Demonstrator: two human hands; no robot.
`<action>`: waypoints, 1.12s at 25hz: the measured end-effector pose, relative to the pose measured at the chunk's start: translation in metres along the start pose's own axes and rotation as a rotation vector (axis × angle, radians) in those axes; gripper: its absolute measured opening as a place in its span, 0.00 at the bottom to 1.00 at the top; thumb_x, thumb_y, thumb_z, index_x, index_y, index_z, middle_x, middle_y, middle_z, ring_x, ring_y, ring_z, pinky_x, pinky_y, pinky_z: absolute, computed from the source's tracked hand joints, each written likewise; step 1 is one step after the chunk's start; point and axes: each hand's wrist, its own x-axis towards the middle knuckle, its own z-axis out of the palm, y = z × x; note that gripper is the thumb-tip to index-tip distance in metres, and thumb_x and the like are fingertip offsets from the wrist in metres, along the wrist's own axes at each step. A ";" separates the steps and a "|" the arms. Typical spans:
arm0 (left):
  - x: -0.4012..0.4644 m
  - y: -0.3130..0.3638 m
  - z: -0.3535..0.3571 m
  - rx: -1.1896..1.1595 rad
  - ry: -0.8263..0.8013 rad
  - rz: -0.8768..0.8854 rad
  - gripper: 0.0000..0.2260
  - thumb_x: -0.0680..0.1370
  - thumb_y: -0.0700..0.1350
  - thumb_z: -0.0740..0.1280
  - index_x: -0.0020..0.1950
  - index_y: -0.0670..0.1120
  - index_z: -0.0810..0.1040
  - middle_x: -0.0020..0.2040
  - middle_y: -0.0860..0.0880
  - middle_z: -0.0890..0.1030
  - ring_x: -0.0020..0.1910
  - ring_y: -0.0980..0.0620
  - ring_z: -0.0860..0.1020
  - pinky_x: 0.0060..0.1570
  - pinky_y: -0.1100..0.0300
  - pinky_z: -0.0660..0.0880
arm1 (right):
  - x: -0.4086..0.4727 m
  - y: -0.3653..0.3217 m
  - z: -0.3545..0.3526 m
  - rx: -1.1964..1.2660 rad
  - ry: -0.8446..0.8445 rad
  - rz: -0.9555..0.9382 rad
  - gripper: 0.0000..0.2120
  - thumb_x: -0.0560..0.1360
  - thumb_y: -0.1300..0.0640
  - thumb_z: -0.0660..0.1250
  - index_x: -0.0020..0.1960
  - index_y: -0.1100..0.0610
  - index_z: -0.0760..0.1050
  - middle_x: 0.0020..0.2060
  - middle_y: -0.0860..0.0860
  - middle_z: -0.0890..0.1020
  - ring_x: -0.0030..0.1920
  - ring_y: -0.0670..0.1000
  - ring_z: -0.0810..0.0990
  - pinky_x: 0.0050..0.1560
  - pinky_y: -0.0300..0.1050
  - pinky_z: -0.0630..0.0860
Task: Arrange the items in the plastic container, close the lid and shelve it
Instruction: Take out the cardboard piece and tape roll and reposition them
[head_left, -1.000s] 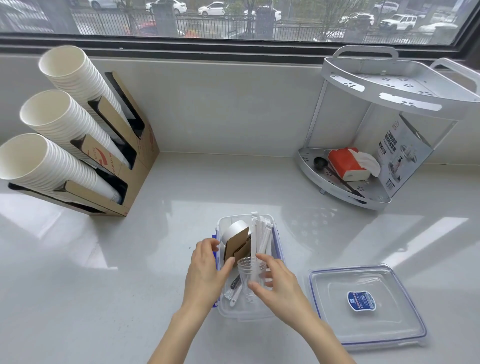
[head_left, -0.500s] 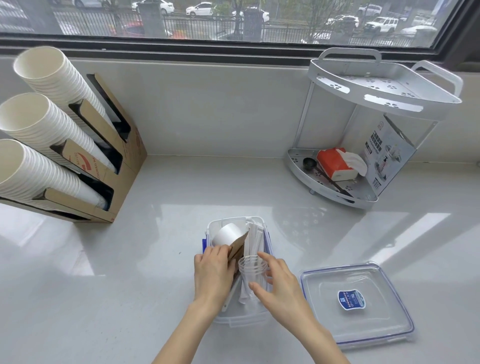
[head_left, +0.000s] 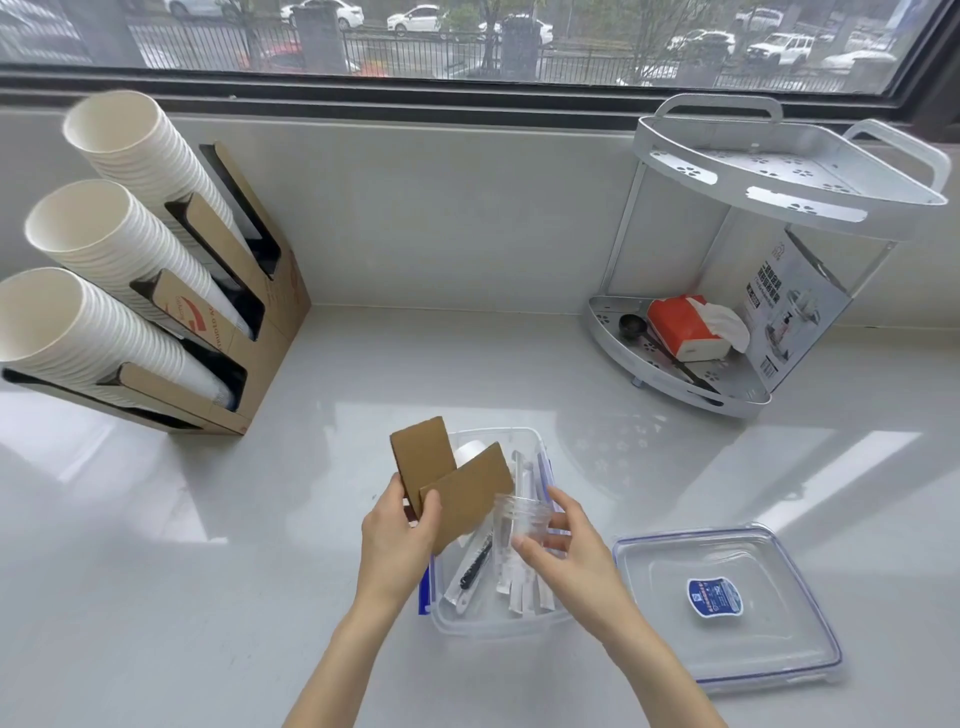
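Observation:
A clear plastic container with blue clips sits on the white counter in front of me. Inside lie wrapped straws, a black-handled utensil and a white roll. My left hand grips two brown cardboard sleeves, lifted above the container's left side. My right hand holds a small clear plastic cup over the container. The clear lid with a blue label lies flat on the counter to the right.
A two-tier silver corner shelf stands at the back right; its lower tier holds a red tissue pack, a black scoop and a printed box. A cardboard holder with three stacks of white paper cups stands at the back left.
My left hand has pulled the cardboard sleeves up out of the container. My right hand keeps hold of the clear cup in about the same place.

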 end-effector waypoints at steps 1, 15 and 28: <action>0.000 0.000 -0.002 -0.056 0.000 -0.035 0.11 0.77 0.40 0.60 0.41 0.57 0.71 0.41 0.56 0.77 0.41 0.54 0.77 0.35 0.72 0.74 | 0.001 0.000 -0.001 0.055 -0.005 0.023 0.28 0.73 0.56 0.67 0.70 0.51 0.60 0.51 0.44 0.74 0.52 0.47 0.76 0.46 0.34 0.71; -0.006 -0.009 -0.013 -0.216 0.035 -0.176 0.09 0.78 0.41 0.57 0.44 0.55 0.71 0.45 0.52 0.77 0.48 0.49 0.76 0.45 0.57 0.73 | 0.009 0.004 0.017 -0.491 -0.151 -0.036 0.29 0.74 0.51 0.62 0.71 0.51 0.55 0.63 0.53 0.67 0.58 0.52 0.73 0.59 0.44 0.70; -0.008 -0.007 -0.015 -0.316 -0.019 -0.202 0.11 0.78 0.40 0.57 0.47 0.55 0.72 0.48 0.53 0.79 0.50 0.49 0.77 0.50 0.52 0.76 | 0.006 0.001 0.025 -0.434 -0.051 -0.103 0.25 0.77 0.51 0.58 0.71 0.55 0.57 0.66 0.53 0.66 0.67 0.50 0.65 0.64 0.41 0.63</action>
